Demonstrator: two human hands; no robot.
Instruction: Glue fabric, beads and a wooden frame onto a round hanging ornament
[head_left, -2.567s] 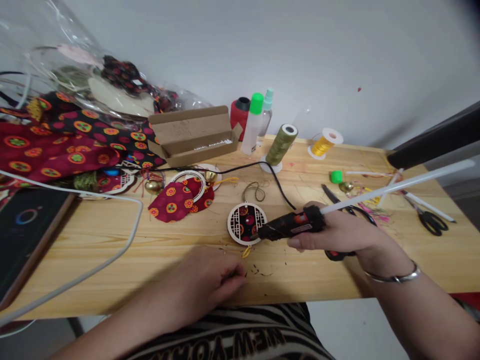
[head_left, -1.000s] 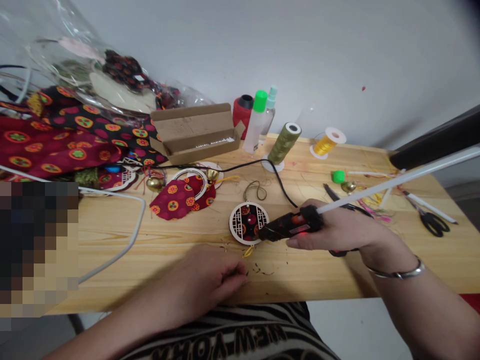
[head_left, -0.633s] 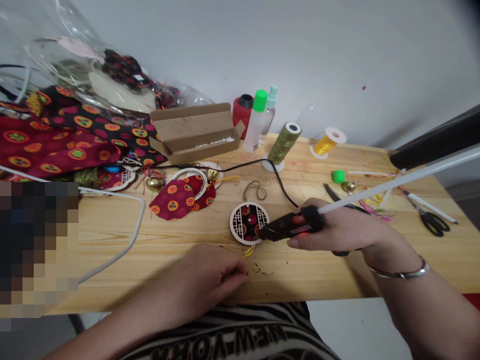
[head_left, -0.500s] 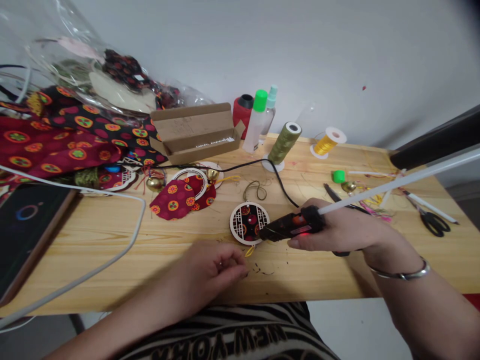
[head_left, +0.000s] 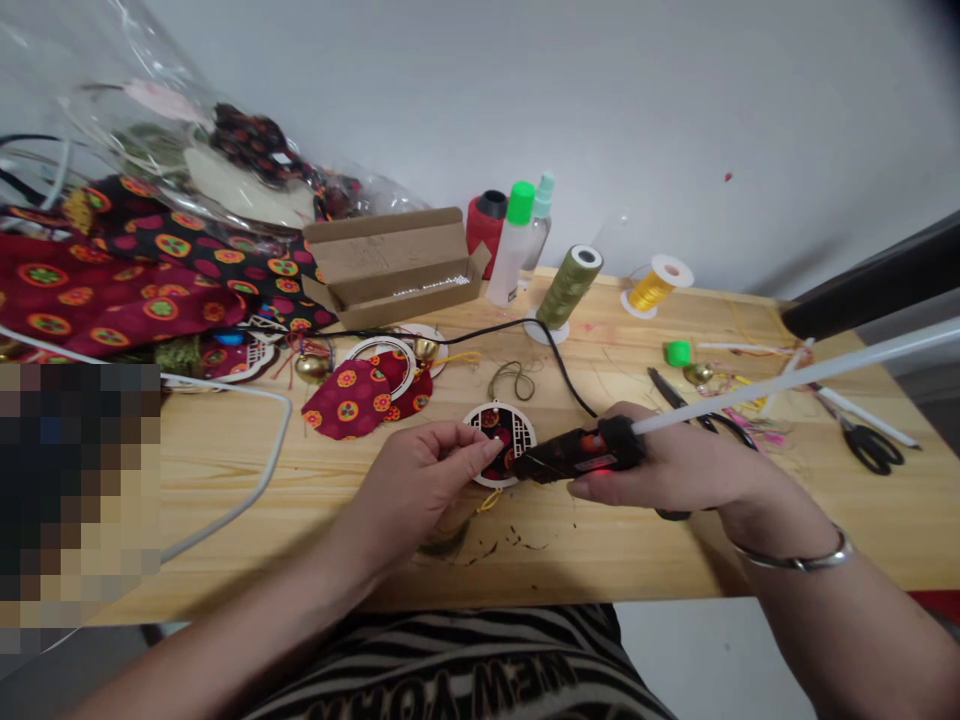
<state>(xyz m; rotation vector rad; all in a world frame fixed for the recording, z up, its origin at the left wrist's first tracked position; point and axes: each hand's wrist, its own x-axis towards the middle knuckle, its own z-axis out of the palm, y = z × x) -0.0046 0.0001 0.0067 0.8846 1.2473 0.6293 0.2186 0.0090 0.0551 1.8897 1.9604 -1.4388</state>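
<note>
A round wooden ornament [head_left: 529, 425] with pale lattice and dark patterned fabric lies on the table. My left hand [head_left: 420, 475] is closed over its left side, thumb and index finger together near a small white bead; what they hold, if anything, is hidden. In my right hand [head_left: 667, 460] is a black glue gun [head_left: 577, 455], its nozzle at the ornament's right edge. A long white glue stick [head_left: 795, 375] sticks out of its back. A yellow cord loop [head_left: 489, 500] hangs from the ornament's lower edge.
Behind stand an open cardboard box [head_left: 397, 250] of white beads, bottles [head_left: 514, 250] and thread spools [head_left: 570, 285]. Patterned fabric [head_left: 112, 290] piles up at left. Fabric petals [head_left: 346, 400], a black cord [head_left: 559, 350] and scissors [head_left: 866, 445] lie about.
My left hand has moved up from beneath the ornament onto its left side. The yellow loop has shifted slightly left. The glue gun stays at the right edge.
</note>
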